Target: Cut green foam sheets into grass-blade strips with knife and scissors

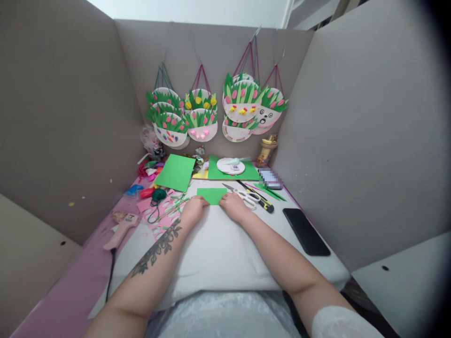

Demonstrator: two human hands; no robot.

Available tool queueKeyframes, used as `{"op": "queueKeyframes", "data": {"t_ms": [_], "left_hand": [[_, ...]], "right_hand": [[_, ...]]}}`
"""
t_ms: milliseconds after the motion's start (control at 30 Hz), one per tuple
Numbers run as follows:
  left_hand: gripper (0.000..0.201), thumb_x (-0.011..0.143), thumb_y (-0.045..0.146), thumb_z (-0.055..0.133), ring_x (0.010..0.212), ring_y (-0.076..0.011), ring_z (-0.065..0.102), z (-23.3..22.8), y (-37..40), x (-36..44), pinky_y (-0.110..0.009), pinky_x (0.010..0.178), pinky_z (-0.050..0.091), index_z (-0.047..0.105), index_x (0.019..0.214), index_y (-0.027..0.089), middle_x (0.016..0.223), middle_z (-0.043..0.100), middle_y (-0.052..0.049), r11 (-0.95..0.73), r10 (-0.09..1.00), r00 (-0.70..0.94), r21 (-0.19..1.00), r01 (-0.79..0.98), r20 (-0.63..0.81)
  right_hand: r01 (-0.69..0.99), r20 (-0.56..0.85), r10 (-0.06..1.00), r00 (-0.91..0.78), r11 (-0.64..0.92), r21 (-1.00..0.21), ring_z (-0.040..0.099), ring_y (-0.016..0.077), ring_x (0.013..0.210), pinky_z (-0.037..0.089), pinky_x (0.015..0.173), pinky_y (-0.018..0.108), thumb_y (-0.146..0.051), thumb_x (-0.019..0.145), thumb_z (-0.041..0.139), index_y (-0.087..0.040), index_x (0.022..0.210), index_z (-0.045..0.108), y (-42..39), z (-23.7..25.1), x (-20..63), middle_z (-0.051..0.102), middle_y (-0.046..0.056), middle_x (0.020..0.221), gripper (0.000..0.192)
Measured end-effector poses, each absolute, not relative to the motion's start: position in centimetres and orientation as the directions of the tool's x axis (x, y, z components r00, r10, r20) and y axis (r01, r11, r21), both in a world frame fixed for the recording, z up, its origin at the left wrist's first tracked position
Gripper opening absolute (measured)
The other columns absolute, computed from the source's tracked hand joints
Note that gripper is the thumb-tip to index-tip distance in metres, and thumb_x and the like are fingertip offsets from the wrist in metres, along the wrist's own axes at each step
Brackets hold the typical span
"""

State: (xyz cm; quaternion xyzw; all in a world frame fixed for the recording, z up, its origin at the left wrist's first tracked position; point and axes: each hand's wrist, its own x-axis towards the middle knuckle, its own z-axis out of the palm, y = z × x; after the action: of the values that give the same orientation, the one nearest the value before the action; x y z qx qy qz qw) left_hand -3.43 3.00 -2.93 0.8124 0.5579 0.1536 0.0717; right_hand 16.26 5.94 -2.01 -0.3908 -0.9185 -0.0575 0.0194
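Observation:
A small rectangle of green paper [212, 194] lies flat on the white work surface [218, 249]. My left hand [193, 208] presses its near left corner with curled fingers. My right hand [233, 206] holds the near right corner the same way. Both forearms stretch out from the bottom of the view; the left one bears a tattoo. White-handled scissors [245, 195] lie just to the right of my right hand.
A larger green sheet [175, 172] and another green sheet bearing a white paper plate [230, 165] lie behind. A black phone [306, 231] lies right, a pink glue gun [121, 226] left. Finished paper-plate baskets [200, 115] hang on grey partition walls enclosing the desk.

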Motion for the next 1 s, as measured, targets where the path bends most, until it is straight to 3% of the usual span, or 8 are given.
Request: {"op": "queueKeyframes", "data": {"t_ms": [167, 400, 600, 1000], "left_hand": [[0.028, 0.085, 0.018, 0.047, 0.093, -0.0193, 0.058, -2.7, 2.7, -3.2, -0.029, 0.087, 0.042, 0.073, 0.093, 0.023, 0.093, 0.068, -0.007, -0.33, 0.938, 0.291, 0.232, 0.915, 0.189], [0.025, 0.088, 0.024, 0.045, 0.091, -0.019, 0.058, -3.0, 3.3, -2.9, -0.027, 0.08, 0.043, 0.069, 0.092, 0.021, 0.092, 0.065, -0.007, -0.235, 0.96, 0.197, 0.19, 0.953, 0.199], [0.03, 0.089, 0.023, 0.038, 0.091, -0.0205, 0.058, -3.4, 3.8, -2.5, -0.03, 0.082, 0.042, 0.067, 0.091, 0.017, 0.092, 0.064, -0.009, -0.197, 0.964, 0.171, 0.114, 0.974, 0.205], [0.033, 0.087, 0.033, 0.043, 0.092, -0.0228, 0.063, -2.6, 4.3, -4.1, -0.029, 0.079, 0.046, 0.069, 0.093, 0.013, 0.1, 0.067, -0.016, 0.033, 0.995, -0.046, 0.159, 0.987, 0.083]], "right_hand": [[0.759, 0.051, 0.759, -0.65, 0.642, 0.11, 0.056, 0.0233, 0.091, 0.039, 0.074, 0.031, -0.013, 0.091, 0.04, -0.013, 0.099, 0.064, 5.5, -2.0, 15.1, 0.064, 0.013, 0.096, 0.025], [0.816, 0.103, 0.818, -0.566, 0.573, -0.071, 0.051, 0.0209, 0.098, 0.038, 0.082, 0.028, -0.006, 0.089, 0.036, -0.014, 0.104, 0.06, 6.2, -3.1, 15.2, 0.062, 0.012, 0.103, 0.029], [0.806, 0.139, 0.834, -0.533, 0.551, -0.214, 0.051, 0.0185, 0.098, 0.036, 0.088, 0.027, -0.017, 0.091, 0.043, -0.017, 0.098, 0.064, 7.0, -4.0, 15.0, 0.062, 0.009, 0.1, 0.022], [0.923, 0.05, 0.932, -0.36, 0.364, -0.122, 0.054, 0.0257, 0.103, 0.04, 0.085, 0.033, -0.029, 0.091, 0.041, -0.014, 0.101, 0.066, 8.1, -3.5, 16.1, 0.063, 0.015, 0.108, 0.031]]}}
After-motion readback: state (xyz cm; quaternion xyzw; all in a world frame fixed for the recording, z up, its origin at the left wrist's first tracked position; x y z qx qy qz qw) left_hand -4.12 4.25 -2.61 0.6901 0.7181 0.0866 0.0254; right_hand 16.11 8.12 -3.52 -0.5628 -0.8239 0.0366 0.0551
